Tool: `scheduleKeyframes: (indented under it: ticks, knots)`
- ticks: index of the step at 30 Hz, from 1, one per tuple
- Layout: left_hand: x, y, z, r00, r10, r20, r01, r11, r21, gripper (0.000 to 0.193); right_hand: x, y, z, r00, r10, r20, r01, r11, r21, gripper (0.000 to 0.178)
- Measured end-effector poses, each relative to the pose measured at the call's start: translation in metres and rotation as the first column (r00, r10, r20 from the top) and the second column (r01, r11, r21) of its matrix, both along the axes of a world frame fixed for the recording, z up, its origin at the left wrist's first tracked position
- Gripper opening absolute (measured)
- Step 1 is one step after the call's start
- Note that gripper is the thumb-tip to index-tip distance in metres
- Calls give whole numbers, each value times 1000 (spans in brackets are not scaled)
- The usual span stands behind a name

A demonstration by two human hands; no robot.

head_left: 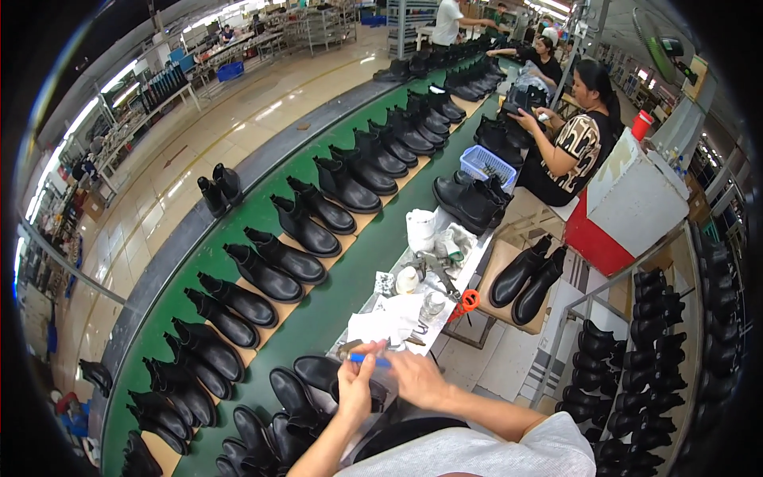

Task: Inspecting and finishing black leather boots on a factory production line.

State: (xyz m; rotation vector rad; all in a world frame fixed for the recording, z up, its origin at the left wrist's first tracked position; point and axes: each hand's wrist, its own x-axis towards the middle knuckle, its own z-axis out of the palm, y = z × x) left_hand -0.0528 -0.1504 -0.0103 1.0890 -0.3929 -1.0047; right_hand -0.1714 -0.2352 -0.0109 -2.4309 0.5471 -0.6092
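My left hand (357,383) is closed at the near edge of the work table. Its thumb and fingers pinch a slim blue stick-like thing (370,360), whose exact kind I cannot make out. Close to its right side is my right hand (420,382), its fingers smeared by motion, so their hold cannot be read. A black boot (316,370) lies just left of my hands, partly hidden by the left one. Beyond the hands, white paper (387,324) covers part of the table, with a white bottle (407,280) and a small clear jar (433,304).
Black boots stand in a long row on the green conveyor (310,306), and more crowd its near end. A blue basket (488,165) sits farther along the table. Two boots rest on a stool (509,274) at right, beside a boot rack (628,358). A seated co-worker (584,135) handles a boot.
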Motion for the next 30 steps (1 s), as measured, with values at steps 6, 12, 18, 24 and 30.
scheduleKeyframes:
  ticks: [6,12,18,24,30]
  knots:
    - [12,12,33,968,20,251,-73,976,204,36,-47,-218,-42,855,-505,-122,514,856,60,46]
    - [42,79,33,692,494,526,-704,622,342,30,-44,-405,-183,773,-547,-322,560,826,-61,38]
    - [2,167,-14,560,714,419,-770,263,581,34,12,-359,-109,905,-358,229,415,863,-288,19]
    - [-12,199,-76,514,668,538,-779,101,619,23,73,-84,-46,881,451,-142,-272,729,629,28]
    - [36,227,-114,836,449,315,-544,611,575,46,93,16,-148,832,496,-250,-185,672,717,61]
